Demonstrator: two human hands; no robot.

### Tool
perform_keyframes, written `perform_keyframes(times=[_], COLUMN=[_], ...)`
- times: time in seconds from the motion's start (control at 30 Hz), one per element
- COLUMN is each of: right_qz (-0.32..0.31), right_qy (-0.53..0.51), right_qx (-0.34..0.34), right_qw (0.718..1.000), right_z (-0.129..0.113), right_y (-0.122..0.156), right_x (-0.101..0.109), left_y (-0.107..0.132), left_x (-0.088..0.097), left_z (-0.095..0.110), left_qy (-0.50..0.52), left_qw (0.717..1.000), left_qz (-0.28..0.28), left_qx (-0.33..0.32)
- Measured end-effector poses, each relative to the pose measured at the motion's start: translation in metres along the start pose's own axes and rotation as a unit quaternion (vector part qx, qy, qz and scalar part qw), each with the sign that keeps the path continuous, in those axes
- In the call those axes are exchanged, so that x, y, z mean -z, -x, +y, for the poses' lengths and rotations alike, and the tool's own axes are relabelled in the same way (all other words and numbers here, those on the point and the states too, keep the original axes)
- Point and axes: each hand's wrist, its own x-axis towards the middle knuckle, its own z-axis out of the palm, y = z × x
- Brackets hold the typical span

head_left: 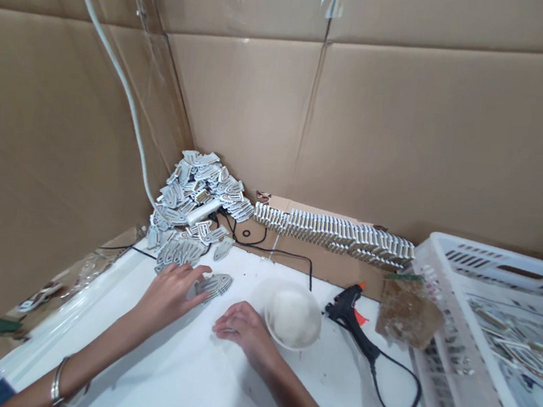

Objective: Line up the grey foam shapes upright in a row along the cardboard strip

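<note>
My left hand (171, 290) is over the table beside a small fanned stack of flat grey pieces (215, 286). Its thumb and forefinger are apart at the near side of this stack, and I cannot tell whether they touch it. My right hand (248, 331) is just left of a white bowl (316, 334) that has white, fluffy-looking stuff inside. The fingers of that hand are curled together; whatever they hold, if anything, is hidden or too small to make out. Behind my left hand, more flat grey pieces (181, 251) lie in an overlapping row.
A large heap of grey pieces (189, 178) fills the back left corner. Along the cardboard wall runs a long row of stacked pieces (338, 231). A black glue gun (353, 323) with its cable, a brown block (408, 310) and a white plastic crate (444, 268) are at right.
</note>
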Motion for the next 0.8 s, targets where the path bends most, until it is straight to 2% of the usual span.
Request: perform_keyframes(times=[0.13,0.27,0.37,0.47,0.67,0.8], right_qz=[-0.005,0.001,0.004,0.000,-0.005,-0.004], right_qy=[-0.005,-0.003,0.002,0.004,0.003,0.000], right_qx=[-0.001,-0.006,-0.006,-0.003,-0.001,-0.004], right_qw=[1.000,1.000,1.000,1.000,1.000,1.000], right_z=[-0.001,-0.002,-0.001,0.000,0.003,0.004], right_y=[0.000,0.001,0.000,-0.001,-0.004,-0.006], right_x=[0.000,-0.001,-0.001,0.000,0.003,0.004], left_y=[-0.008,-0.038,-0.067,-0.088,-0.103,-0.110], left_x=[0.008,0.011,0.002,-0.012,-0.028,-0.032], left_z=[-0.006,-0.031,-0.055,-0.068,-0.058,-0.052], left_qy=[0.009,-0.034,-0.082,-0.117,-0.124,-0.124], left_qw=[1.000,0.999,0.996,0.993,0.991,0.992], left_qz=[0.026,0.032,0.002,0.005,0.038,0.025], left_qx=[0.015,0.013,-0.026,-0.031,-0.012,0.001])
